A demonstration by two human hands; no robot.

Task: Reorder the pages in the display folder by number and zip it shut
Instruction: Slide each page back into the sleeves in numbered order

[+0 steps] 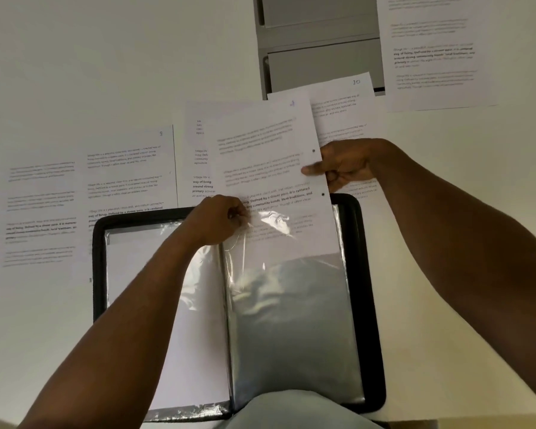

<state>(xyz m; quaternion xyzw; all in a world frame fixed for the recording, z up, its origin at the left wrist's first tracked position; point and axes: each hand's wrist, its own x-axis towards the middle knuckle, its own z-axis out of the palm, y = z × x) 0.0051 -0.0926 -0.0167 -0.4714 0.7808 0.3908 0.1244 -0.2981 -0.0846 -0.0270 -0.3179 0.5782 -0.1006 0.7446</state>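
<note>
On the white tabletop [446,274], seen from the head camera, a black-edged display folder [373,305] lies open close to the person, its spine running away from them and its clear sleeves catching the light. Left of the spine a sleeve shows a blank white sheet [195,351]; right of it a clear sleeve [294,320] looks grey and mostly unfilled lower down. A printed page [260,156], tilted slightly, stands with its lower part inside the top of that right sleeve and its upper part rising above the folder's far edge. The right hand [344,168] grips the page's right edge, between the two small punched holes, thumb pressed on the front of the paper and fingers [334,178] curled behind it. The left hand [217,221] sits at the sleeve's mouth near the spine, its fingertips pinching the crinkled plastic at the page's lower left, just where the bold lines of text meet the film. More printed pages lie flat on the tabletop around the folder: one marked 9 [130,171] to the left, another [41,212] farther left, one marked 10 [344,100] behind the held page, and one [433,51] at the far right. Grey drawers [319,48] show beyond the tabletop.
</note>
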